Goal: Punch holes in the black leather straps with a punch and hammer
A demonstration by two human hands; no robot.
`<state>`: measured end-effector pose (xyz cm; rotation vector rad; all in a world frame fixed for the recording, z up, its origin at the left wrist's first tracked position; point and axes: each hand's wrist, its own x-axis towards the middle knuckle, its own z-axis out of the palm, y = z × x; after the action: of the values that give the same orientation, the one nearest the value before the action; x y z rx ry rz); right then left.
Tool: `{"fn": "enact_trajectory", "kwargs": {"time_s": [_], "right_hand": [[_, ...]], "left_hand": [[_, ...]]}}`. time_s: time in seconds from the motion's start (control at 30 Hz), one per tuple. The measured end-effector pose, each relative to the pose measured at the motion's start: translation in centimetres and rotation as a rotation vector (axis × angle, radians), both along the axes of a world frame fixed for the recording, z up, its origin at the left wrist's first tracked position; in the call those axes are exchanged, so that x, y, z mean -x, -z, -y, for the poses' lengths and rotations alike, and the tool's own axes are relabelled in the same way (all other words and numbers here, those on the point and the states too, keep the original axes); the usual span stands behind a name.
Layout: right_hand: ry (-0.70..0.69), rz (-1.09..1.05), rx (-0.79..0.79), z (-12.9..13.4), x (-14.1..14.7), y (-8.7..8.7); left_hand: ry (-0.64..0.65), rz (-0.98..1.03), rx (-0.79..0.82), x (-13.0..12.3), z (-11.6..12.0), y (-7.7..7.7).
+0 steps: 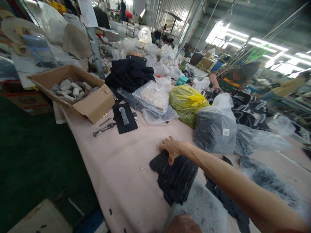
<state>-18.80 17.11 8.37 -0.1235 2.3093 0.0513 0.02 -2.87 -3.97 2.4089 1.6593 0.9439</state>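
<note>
My right hand [172, 148] reaches in from the right and rests at the far end of a fanned stack of black flat pieces [178, 176]. Its fingers are apart, with the thumb over the top of the stack. At the bottom edge, what looks like my left hand [185, 224] is only partly in view; its fingers are hidden. Beside it, under the near side of the stack, lies a grey speckled sheet [201, 204]. More black pieces [224, 197] lie beneath my right forearm.
A cardboard box [97, 103] of white rolls stands at the table's left edge. Near it lie a wrench [104, 129] and a black panel [125, 124]. Behind are black cloth [131, 74], a yellow bag [186, 103] and a filled plastic bag [215, 126]. A co-worker [233, 77] is at the right.
</note>
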Motion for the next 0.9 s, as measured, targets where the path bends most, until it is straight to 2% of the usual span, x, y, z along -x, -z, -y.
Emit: {"fn": "enact_trajectory", "kwargs": {"time_s": [0.17,0.33,0.53,0.67,0.9], "right_hand": [[-0.002,-0.011,0.091,-1.0,-1.2,0.1],[0.065,-0.035,0.120,-1.3,-2.2,0.1],[0.058,-0.075,0.149,-1.2,-3.0,0.0],[0.093,-0.067,0.162,-1.4,-4.1,-0.5],[0.076,-0.082,0.057,-1.2,-4.8,-1.1]], "left_hand": [[0.034,0.164,0.190,0.3,0.1,-1.0],[0.047,0.201,0.283,0.0,0.5,-0.3],[0.051,0.158,0.312,-0.5,1.0,0.7],[0.062,0.178,0.321,-0.4,1.2,0.6],[0.028,0.222,0.321,-0.2,1.5,0.1]]}}
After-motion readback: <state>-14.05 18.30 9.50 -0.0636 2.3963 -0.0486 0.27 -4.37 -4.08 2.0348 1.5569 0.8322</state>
